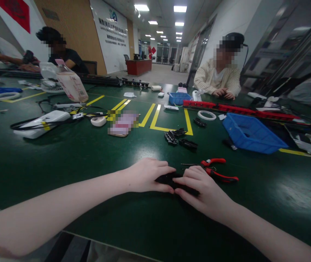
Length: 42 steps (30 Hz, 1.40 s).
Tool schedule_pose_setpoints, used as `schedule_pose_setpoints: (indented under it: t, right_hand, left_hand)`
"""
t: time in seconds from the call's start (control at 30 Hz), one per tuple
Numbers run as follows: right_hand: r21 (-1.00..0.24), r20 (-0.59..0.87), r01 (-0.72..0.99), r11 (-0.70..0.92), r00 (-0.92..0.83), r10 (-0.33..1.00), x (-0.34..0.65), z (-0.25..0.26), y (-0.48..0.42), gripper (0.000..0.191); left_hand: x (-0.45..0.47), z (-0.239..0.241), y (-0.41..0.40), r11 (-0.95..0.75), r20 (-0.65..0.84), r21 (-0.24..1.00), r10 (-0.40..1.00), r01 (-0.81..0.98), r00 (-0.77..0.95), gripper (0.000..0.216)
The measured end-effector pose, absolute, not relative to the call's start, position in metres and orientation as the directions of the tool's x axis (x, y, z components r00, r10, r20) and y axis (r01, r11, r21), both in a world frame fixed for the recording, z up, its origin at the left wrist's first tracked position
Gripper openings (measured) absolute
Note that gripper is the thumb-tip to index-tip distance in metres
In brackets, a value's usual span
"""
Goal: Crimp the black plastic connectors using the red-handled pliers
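Both of my hands meet on the dark green table [62,174] over a small black part [168,179]. My left hand [147,175] grips its left end with curled fingers. My right hand [200,189] is closed over its right end, hiding most of it. Red-handled pliers [218,171] lie just behind my right hand, untouched. Several more black parts [181,139] lie farther back in the middle of the table.
A blue bin [249,133] stands at the right, a smaller one [178,98] farther back. A white device with black cable [42,123], tape roll [98,121], white ring [207,115], bottle [70,84] and long red strip [237,109] lie around. Other people sit at the far left and far right.
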State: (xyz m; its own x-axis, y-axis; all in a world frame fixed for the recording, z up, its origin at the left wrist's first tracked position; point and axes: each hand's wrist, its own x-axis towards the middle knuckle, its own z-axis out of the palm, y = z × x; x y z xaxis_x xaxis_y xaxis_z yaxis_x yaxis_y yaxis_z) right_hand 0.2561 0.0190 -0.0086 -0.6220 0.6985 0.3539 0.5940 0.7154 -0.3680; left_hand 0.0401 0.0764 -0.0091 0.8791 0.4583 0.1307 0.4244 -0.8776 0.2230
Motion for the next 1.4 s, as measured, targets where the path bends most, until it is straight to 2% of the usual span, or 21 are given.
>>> schedule_pose_setpoints:
  t: [0.13,0.3,0.4,0.5,0.63,0.8,0.97,1.07,1.2,1.33,1.4]
  right_hand:
    - [-0.255,0.404,0.645,0.72,-0.605,0.686,0.285,-0.002,0.025,0.026]
    - [-0.057,0.304,0.804,0.591,-0.55,0.778,0.333,-0.007,0.048,0.071]
    - [-0.067,0.244,0.836,0.544,-0.515,0.822,0.339,-0.016,0.055,0.053]
    - [-0.058,0.27,0.836,0.546,-0.513,0.815,0.334,-0.019,0.053,0.04]
    - [-0.048,0.321,0.801,0.597,-0.554,0.768,0.325,-0.016,0.046,0.037]
    - [-0.081,0.318,0.78,0.621,-0.57,0.758,0.318,-0.016,0.045,0.035]
    - [-0.193,0.33,0.793,0.578,-0.502,0.799,0.318,-0.017,0.046,0.029]
    - [-0.274,0.479,0.769,0.578,-0.412,0.775,0.323,-0.014,0.048,0.022]
    - [-0.237,0.707,0.754,0.612,-0.299,0.641,0.318,-0.001,0.039,0.012]
    - [-0.285,0.697,0.584,0.76,-0.418,0.583,0.287,0.021,-0.002,0.02]
    - [-0.339,0.654,0.421,0.841,-0.537,0.533,0.274,0.024,-0.031,0.022]
  left_hand:
    - [0.039,-0.01,0.077,-0.878,0.129,0.231,0.455,0.42,0.881,0.051]
    - [0.039,-0.006,0.076,-0.859,0.12,0.25,0.485,0.447,0.866,0.04]
    - [0.038,-0.004,0.076,-0.853,0.115,0.241,0.5,0.464,0.859,0.037]
    - [0.037,-0.003,0.075,-0.848,0.114,0.233,0.51,0.476,0.853,0.036]
    - [0.038,-0.003,0.076,-0.844,0.105,0.206,0.522,0.495,0.846,0.036]
    - [0.039,-0.003,0.076,-0.872,0.101,0.146,0.483,0.467,0.87,0.034]
    - [0.038,-0.002,0.077,-0.883,0.108,0.141,0.463,0.447,0.88,0.033]
    - [0.037,-0.002,0.076,-0.885,0.11,0.147,0.458,0.441,0.882,0.031]
    - [0.037,-0.002,0.077,-0.887,0.121,0.15,0.454,0.436,0.883,0.03]
    - [0.036,-0.004,0.078,-0.887,0.13,0.164,0.453,0.431,0.882,0.03]
    - [0.036,-0.004,0.078,-0.889,0.137,0.166,0.45,0.427,0.883,0.03]
